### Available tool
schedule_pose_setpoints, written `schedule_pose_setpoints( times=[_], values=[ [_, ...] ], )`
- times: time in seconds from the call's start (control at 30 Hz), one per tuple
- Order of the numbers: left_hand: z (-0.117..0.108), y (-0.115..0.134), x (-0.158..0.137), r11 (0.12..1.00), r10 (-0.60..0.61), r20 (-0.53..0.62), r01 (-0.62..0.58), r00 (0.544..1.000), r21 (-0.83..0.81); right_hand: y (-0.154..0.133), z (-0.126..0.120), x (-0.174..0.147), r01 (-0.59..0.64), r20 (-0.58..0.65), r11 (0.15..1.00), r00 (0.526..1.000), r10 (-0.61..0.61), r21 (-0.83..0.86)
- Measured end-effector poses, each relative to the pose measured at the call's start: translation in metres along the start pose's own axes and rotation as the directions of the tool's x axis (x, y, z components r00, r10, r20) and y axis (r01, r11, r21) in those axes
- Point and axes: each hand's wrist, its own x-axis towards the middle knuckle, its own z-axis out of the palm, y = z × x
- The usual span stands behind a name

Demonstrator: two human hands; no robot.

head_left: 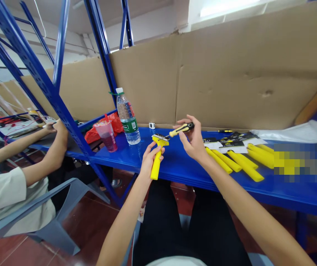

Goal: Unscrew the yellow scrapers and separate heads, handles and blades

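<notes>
My left hand [149, 158] is closed around a yellow scraper [155, 167], its handle pointing down toward me and its wide head up. In my right hand [193, 142] is a yellow and black screwdriver [182, 129], held by the handle between thumb and fingers. The screwdriver's tip points left and reaches the scraper's head; whether it sits in a screw is too small to tell. To the right of my right hand, several yellow handles [241, 162] lie on the blue table, with black and white printed cards [234, 142] behind them.
A water bottle [129, 120] and a pink cup [107, 136] stand left of my hands, by a red bag [116, 123]. Another screwdriver [224, 131] lies at the back near a cardboard wall [230, 74]. A blue post [72, 122] separates me from a person [14, 184] seated left.
</notes>
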Motion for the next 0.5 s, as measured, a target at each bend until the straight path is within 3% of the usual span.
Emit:
schedule_pose_setpoints(
  times=[0.07,0.17,0.27,0.37,0.5],
  values=[
    [0.002,0.0,-0.002,0.997,0.013,0.038,-0.016,0.999,0.078,-0.011,-0.015,-0.019,0.026,-0.014,0.998,1.0,-0.027,-0.051],
    [0.006,-0.001,-0.007,0.983,0.017,0.149,-0.043,0.989,0.176,-0.025,-0.044,-0.046,0.101,-0.08,0.955,0.989,-0.128,-0.277],
    [0.009,-0.001,-0.011,0.964,-0.026,0.279,-0.05,0.96,0.262,-0.041,-0.067,-0.068,0.08,-0.116,0.902,0.983,-0.141,-0.424],
    [0.011,-0.003,-0.013,0.937,-0.052,0.343,-0.073,0.938,0.342,-0.055,-0.075,-0.081,0.064,-0.104,0.891,0.987,-0.123,-0.45],
    [0.009,-0.004,-0.014,0.916,-0.027,0.332,-0.11,0.943,0.385,-0.055,-0.073,-0.089,0.099,-0.059,0.908,0.989,-0.134,-0.407]
  ],
)
